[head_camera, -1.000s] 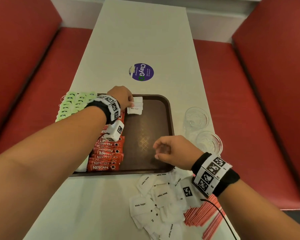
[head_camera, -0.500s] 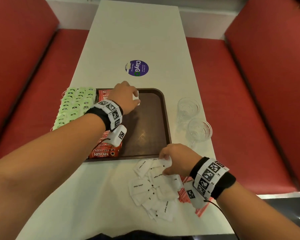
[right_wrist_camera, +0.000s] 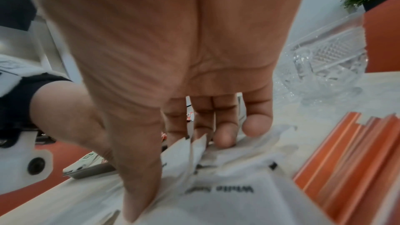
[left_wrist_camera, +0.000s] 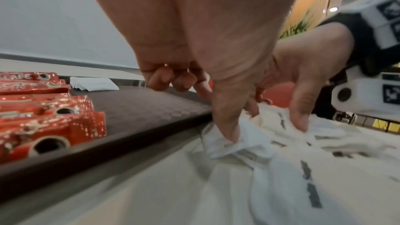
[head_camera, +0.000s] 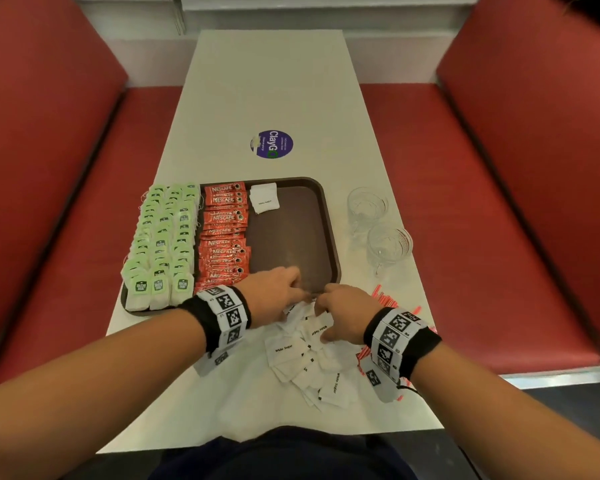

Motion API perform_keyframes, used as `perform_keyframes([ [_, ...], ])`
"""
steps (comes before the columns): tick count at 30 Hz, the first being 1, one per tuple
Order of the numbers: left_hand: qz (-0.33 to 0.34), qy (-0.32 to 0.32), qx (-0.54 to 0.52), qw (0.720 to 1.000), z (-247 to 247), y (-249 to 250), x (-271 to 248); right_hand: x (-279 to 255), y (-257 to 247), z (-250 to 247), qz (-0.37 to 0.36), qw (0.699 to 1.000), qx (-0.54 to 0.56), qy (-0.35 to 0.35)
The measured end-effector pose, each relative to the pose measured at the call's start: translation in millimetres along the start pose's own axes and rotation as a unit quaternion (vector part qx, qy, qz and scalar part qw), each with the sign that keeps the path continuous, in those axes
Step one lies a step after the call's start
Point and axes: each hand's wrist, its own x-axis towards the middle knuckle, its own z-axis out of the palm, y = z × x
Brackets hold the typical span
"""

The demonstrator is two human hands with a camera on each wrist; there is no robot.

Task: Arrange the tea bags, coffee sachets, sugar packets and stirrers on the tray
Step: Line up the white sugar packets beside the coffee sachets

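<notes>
A brown tray (head_camera: 330, 233) holds rows of green tea bags (head_camera: 160, 237) on its left, red coffee sachets (head_camera: 224, 233) beside them, and a small stack of white sugar packets (head_camera: 264, 199) at its far end. A loose pile of sugar packets (head_camera: 309, 355) lies on the table at the tray's near edge. My left hand (head_camera: 291, 294) is at the pile's far side, thumb and a finger pinching a packet (left_wrist_camera: 244, 131). My right hand (head_camera: 326, 317) grips several upright packets (right_wrist_camera: 194, 145) between thumb and fingers. Red stirrers (head_camera: 385, 301) lie right of the pile, partly under my right wrist.
Two empty glasses (head_camera: 367, 204) (head_camera: 389, 244) stand on the white table (head_camera: 274, 81) just right of the tray. A round purple sticker (head_camera: 272, 144) is beyond the tray. Red bench seats (head_camera: 465, 202) flank the table on both sides.
My left hand left the sugar packets at the tray's far end and came back to the loose pile. My right hand stayed at the pile, gathering packets.
</notes>
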Motion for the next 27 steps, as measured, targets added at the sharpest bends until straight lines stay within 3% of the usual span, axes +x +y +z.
perform_keyframes([
  [13,0.03,0.042,0.029,0.998,1,2,6,-6,4,-4,0.004,0.999,0.031,0.029],
  [27,0.062,0.049,0.036,0.996,-3,-7,15,-6,8,-11,0.036,0.991,0.127,0.005],
])
